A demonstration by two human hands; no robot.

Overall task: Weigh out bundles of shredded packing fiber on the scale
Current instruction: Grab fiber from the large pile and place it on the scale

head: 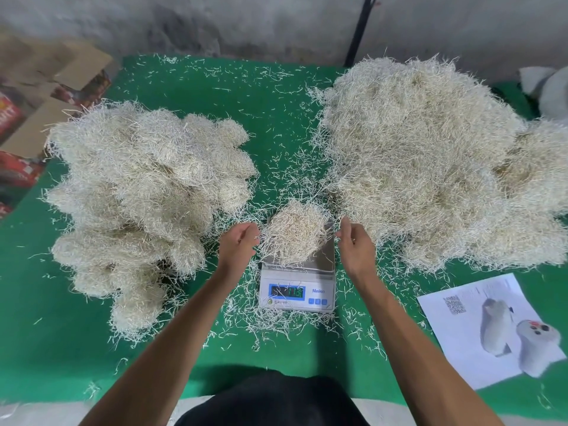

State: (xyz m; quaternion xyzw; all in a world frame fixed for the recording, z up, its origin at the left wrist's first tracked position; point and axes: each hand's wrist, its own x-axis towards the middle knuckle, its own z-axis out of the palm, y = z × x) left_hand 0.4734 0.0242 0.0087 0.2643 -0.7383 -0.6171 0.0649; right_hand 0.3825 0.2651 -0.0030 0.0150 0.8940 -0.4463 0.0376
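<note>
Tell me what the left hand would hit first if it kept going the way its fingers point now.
The left hand points right, toward the fiber bundle on the scale. It would likely meet that bundle's left edge first; its fingertips look already among the outer strands, though depth is unclear.

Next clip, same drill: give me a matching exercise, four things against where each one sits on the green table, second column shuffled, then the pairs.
Things:
1. scale
2. printed sheet
3. rounded bundles
4. big loose heap

Places:
A. left side of the table
B. near right corner
C. right side, far half
D. centre, between the two hands

Pairs: 1-D, 2-B, 3-A, 4-C
</note>
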